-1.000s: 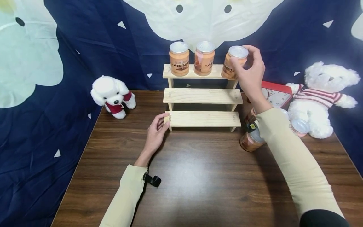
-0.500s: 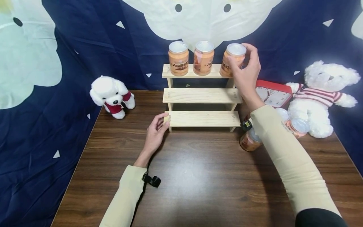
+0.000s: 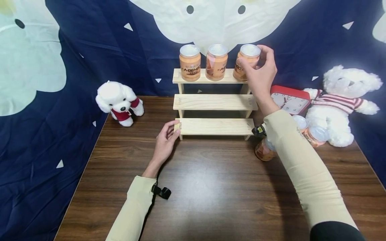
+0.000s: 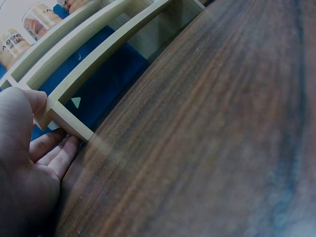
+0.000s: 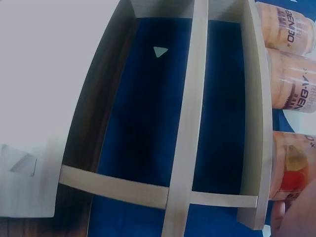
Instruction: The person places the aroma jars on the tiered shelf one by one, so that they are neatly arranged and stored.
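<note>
Wood-grain counter [image 3: 199,201] fills lower frame; three-tier wooden rack [image 3: 215,102] at upper center. White teddy bear [image 3: 333,110] at right, white plush dog [image 3: 116,95] at left. Hands: left hand [image 3: 164,142], center, pinches left end of lowest shelf [image 3: 217,127]; right hand [image 3: 263,75], upper right, grips rightmost silver-lidded can [image 3: 251,59] on top shelf [image 3: 231,76]. Two matching cans [image 3: 216,65] stand left of it.

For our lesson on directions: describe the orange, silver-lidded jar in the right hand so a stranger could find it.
Find the pale wooden three-step stand on the brown wooden table. Along its top step runs a row of three orange, silver-lidded jars. Yours is the right-end jar, the only one the right hand grips.
</note>
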`<state>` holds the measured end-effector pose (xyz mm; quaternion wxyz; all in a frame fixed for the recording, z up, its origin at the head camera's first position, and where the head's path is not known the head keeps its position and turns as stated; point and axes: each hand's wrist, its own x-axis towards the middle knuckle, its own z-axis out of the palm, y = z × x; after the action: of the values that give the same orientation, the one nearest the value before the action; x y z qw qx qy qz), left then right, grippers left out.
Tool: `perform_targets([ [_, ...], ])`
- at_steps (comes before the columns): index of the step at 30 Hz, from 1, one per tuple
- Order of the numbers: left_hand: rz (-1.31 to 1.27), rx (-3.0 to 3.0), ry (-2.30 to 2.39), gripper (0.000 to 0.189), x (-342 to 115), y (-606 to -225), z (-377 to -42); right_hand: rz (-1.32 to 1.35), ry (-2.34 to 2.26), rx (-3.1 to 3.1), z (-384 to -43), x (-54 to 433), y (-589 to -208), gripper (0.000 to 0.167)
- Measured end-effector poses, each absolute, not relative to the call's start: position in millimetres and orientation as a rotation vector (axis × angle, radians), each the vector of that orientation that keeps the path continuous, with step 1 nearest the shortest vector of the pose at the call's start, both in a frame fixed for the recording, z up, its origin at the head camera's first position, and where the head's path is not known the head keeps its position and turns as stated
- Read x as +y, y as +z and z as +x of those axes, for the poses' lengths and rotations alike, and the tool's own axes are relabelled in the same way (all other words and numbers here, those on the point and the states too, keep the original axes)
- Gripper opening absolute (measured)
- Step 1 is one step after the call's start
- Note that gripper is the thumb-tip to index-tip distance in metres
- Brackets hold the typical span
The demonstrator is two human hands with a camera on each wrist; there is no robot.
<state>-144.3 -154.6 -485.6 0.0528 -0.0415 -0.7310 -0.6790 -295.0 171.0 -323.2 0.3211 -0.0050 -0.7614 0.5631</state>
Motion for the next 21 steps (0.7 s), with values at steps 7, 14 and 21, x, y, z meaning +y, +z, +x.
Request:
perform_targets([
  [7,-0.127,-2.226,-2.067,0.04,-153.3,-485.9,-144.8,-0.027,1.493,-2.04,-289.2,172.4,-320.7,0.07],
  [14,-0.108,-2.217,-2.074,0.04,-154.5,-484.9,-144.1,0.017,1.403,-2.147,-282.5,173.5,-316.3,0.077],
  [21,-0.12,-2.214,-2.073,0.04,-154.5,-486.7,-144.5,-0.024,1.323,-2.22,-276.3,174.8,-314.7,0.088],
])
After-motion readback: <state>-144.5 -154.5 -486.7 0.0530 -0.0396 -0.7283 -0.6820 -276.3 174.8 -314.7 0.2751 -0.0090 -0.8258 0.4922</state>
